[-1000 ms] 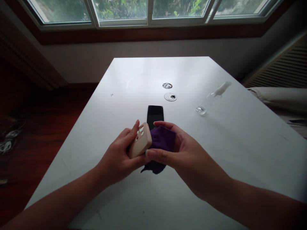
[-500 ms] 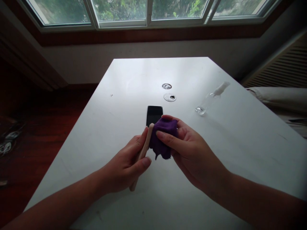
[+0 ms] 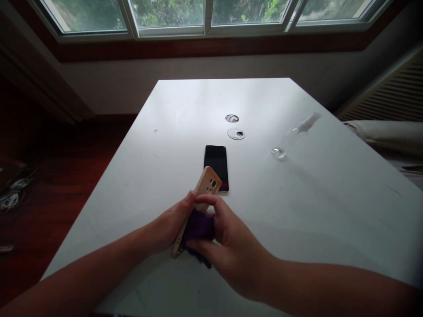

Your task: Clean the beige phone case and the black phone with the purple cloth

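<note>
A beige phone case (image 3: pixel 205 179) with camera cut-outs is tilted above the table, and my left hand (image 3: pixel 168 224) is closed around its left edge. In my right hand (image 3: pixel 231 242) a purple cloth (image 3: pixel 200 225) is pinched and pressed against the case's lower part. The right fingers reach across the case, partly covering it. Just beyond the case a black smartphone (image 3: pixel 216 160) lies flat on the table, its near left corner hidden behind the case.
On the white table (image 3: pixel 158 176) a clear spray bottle (image 3: pixel 291 134) lies on its side to the right. Two round cable holes, a far one (image 3: pixel 231 118) and a nearer one (image 3: pixel 236 134), sit beyond the smartphone. A window (image 3: pixel 172 15) spans the back wall.
The case has turned from edge-on to show its face with the cut-outs. My right hand and the cloth have moved down and left onto it. More of the smartphone shows.
</note>
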`<action>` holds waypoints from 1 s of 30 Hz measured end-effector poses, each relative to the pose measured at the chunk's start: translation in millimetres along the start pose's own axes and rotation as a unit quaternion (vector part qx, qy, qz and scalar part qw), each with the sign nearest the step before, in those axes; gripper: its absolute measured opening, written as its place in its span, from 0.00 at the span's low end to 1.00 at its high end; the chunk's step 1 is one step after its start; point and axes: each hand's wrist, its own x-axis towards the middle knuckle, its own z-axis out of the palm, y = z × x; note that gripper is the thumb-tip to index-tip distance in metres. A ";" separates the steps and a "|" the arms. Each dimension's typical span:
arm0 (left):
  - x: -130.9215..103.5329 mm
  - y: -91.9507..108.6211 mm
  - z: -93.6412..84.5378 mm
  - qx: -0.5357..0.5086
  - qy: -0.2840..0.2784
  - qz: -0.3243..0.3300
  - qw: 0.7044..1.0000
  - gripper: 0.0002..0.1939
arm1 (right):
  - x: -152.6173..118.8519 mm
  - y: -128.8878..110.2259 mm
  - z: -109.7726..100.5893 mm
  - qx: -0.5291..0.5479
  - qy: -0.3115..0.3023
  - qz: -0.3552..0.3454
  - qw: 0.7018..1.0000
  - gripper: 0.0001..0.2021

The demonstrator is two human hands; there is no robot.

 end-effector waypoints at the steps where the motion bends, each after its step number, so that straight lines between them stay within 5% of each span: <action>1: -0.1 0.9 -0.5 -0.026 -0.006 -0.016 1.000 0.36 | -3.7 8.8 4.3 -0.047 -0.006 -0.005 0.999 0.29; 4: -1.1 4.7 0.4 -0.057 -0.033 -0.011 0.998 0.29 | -11.8 25.4 10.8 -0.164 -0.040 -0.039 0.985 0.23; 7: 0.0 7.1 4.6 -0.085 -0.049 0.009 0.995 0.26 | -12.4 24.0 7.7 -0.156 -0.036 -0.041 0.986 0.20; 12: 5.8 7.7 9.0 -0.197 -0.098 -0.042 0.975 0.44 | -3.9 9.5 -7.6 -0.103 0.038 -0.038 0.993 0.18; 19: 10.8 9.3 -0.6 -0.223 0.026 -0.059 0.973 0.29 | 10.8 -9.9 -24.1 0.080 0.093 0.005 0.992 0.21; 23: 22.1 11.5 -1.8 -0.226 0.053 -0.060 0.971 0.29 | 22.8 -28.7 -42.3 0.087 0.183 -0.079 0.976 0.25; 30: 24.2 7.1 -7.9 -0.236 -0.018 -0.072 0.969 0.35 | 29.8 -42.7 -59.6 -0.047 0.254 -0.187 0.948 0.22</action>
